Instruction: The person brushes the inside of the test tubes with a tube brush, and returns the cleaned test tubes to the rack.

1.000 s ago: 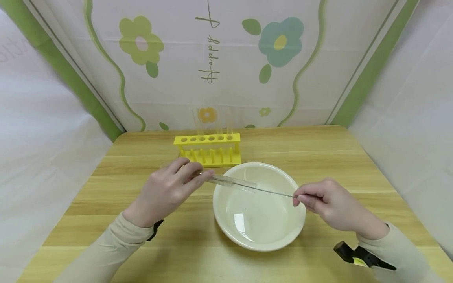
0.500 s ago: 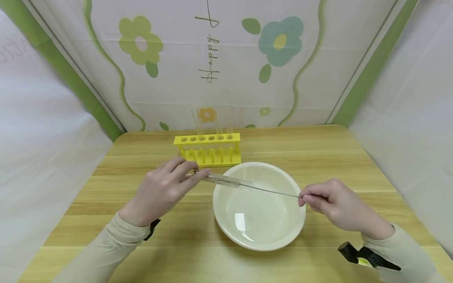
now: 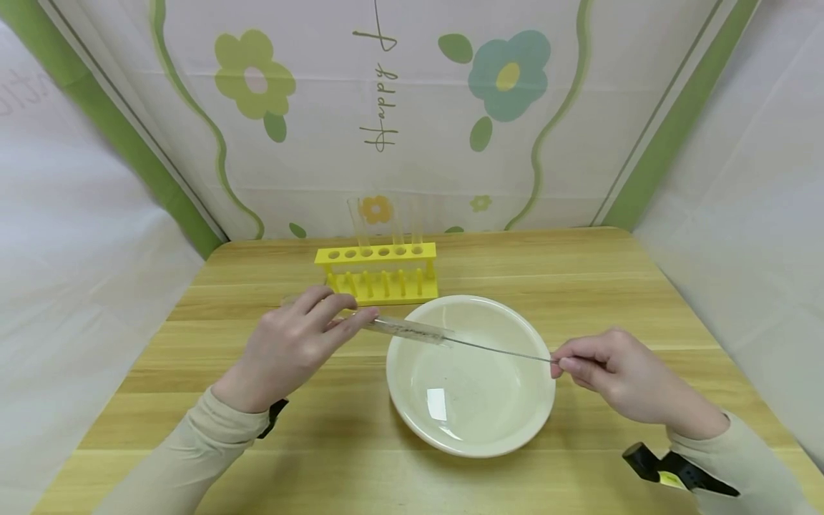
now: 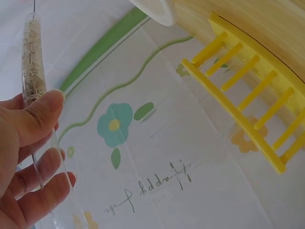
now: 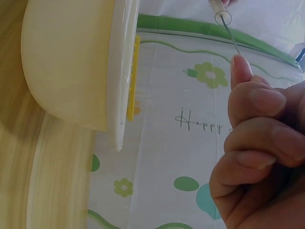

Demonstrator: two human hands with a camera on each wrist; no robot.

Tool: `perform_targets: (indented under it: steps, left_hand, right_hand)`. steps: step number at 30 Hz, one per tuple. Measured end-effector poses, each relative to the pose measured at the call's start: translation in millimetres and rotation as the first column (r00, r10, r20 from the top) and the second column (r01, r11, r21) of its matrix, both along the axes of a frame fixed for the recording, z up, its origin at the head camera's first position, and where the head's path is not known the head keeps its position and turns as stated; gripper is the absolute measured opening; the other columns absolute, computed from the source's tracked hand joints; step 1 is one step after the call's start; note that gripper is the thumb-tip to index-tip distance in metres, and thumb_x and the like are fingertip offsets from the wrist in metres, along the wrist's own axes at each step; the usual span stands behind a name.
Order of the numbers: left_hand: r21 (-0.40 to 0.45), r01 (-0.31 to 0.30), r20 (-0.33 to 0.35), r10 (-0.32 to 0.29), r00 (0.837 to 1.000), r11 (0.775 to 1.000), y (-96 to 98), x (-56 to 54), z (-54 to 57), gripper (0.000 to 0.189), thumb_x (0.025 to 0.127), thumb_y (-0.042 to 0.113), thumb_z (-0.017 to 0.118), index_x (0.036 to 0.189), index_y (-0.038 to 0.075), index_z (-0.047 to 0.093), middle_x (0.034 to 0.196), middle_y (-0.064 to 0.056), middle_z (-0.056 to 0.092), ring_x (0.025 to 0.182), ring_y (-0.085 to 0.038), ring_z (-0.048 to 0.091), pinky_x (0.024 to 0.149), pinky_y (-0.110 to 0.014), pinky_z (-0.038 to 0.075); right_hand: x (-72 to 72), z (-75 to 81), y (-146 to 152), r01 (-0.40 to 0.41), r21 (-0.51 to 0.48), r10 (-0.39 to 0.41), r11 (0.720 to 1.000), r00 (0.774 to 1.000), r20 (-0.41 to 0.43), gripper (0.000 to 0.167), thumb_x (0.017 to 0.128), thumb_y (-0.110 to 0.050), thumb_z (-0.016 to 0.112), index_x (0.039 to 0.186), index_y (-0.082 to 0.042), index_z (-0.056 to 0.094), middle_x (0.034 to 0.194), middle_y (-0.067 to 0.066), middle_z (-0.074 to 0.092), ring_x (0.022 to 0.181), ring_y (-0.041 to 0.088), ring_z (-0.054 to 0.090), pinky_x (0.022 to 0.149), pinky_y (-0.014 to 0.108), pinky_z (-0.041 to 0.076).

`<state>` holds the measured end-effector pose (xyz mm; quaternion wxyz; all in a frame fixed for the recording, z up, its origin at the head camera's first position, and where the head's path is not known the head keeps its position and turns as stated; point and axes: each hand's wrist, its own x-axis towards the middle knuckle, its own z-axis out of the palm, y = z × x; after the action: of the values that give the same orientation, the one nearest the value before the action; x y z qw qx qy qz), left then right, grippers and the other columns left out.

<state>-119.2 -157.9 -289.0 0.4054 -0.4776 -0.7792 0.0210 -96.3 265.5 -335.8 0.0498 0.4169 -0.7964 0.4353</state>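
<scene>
My left hand [image 3: 292,347] holds a clear glass test tube [image 3: 402,327] between thumb and fingers, nearly level, its mouth pointing right over the basin. Inside the tube sits the pale bristle head of a test tube brush [image 4: 33,57], close to the mouth in the left wrist view. Its thin twisted wire [image 3: 496,349] runs out across the basin. At the wire's end, my right hand [image 3: 618,375] pinches it between thumb and forefinger, with the other fingers curled. Below the tube and wire stands a round cream basin [image 5: 66,62].
A yellow test tube rack [image 3: 376,299] stands behind the basin, with several clear test tubes [image 3: 357,222] upright in its holes. The wooden table [image 3: 547,265] ends at a flower-printed cloth [image 3: 425,164] at the back, and white cloth hangs along both sides.
My right hand has moved right, drawing the brush's bristles toward the tube's mouth. My left hand has shifted slightly left with the tube. The basin and rack have stayed put.
</scene>
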Motion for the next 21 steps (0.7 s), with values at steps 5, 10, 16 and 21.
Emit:
perform_targets:
  steps: [5,10,16,21]
  left_hand:
    - [-0.003,-0.005,0.001,0.005,1.0,1.0,-0.7,0.7,1.0,0.04,0.108,0.004,0.035,0.119,0.01,0.073,0.096,-0.012,0.065,0.079,-0.03,0.061,0.048,-0.033,0.053]
    - [0.002,0.002,-0.005,-0.002,1.0,1.0,-1.1,0.4,0.8,0.04,0.108,0.003,0.035,0.118,0.01,0.073,0.095,-0.011,0.065,0.079,-0.03,0.06,0.048,-0.032,0.053]
    - [0.014,0.016,-0.012,-0.016,1.0,1.0,-1.2,-0.2,-0.1,0.039,0.108,0.003,0.036,0.117,0.009,0.073,0.094,-0.011,0.066,0.078,-0.03,0.061,0.048,-0.033,0.053]
    - [0.012,0.012,-0.006,-0.012,1.0,1.0,-1.9,0.2,-0.5,0.039,0.108,0.003,0.036,0.117,0.009,0.073,0.095,-0.011,0.065,0.08,-0.03,0.061,0.049,-0.034,0.054]
  right_hand:
    - [0.8,0.4,3.1,0.002,0.001,-0.002,1.0,1.0,0.002,0.037,0.085,0.025,0.058,0.093,-0.009,0.071,0.061,-0.009,0.045,0.053,-0.001,0.038,0.043,0.016,0.037]
    - [1.6,0.2,5.1,-0.003,-0.001,0.003,1.0,1.0,0.011,0.037,0.085,0.024,0.057,0.095,-0.008,0.072,0.06,-0.009,0.045,0.053,-0.001,0.037,0.042,0.017,0.037]
    - [2.0,-1.2,7.1,-0.019,-0.015,0.019,1.0,1.0,0.018,0.038,0.085,0.026,0.056,0.096,-0.006,0.072,0.06,-0.008,0.046,0.052,0.001,0.037,0.042,0.02,0.038]
    - [2.9,-0.9,8.4,-0.01,-0.007,0.01,1.0,1.0,0.021,0.042,0.085,0.026,0.056,0.096,-0.011,0.072,0.06,-0.008,0.045,0.052,0.0,0.036,0.042,0.02,0.038]
